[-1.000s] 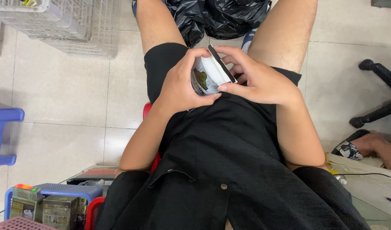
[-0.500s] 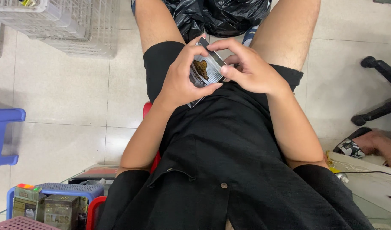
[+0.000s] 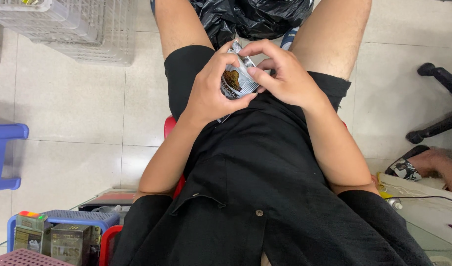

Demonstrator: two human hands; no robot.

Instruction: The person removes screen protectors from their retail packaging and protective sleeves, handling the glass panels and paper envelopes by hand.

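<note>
The left hand and the right hand are both closed around a small silver packet with a brown picture on it, held over the lap at about twelve o'clock in the view, the left fingers curled over its near side and the right thumb and fingers pinching its far edge. Beyond the hands, at twelve o'clock, lies a black plastic bag on the tiled floor, with white wire baskets at ten o'clock. A blue stool stands at nine o'clock, and boxes sit at seven o'clock.
</note>
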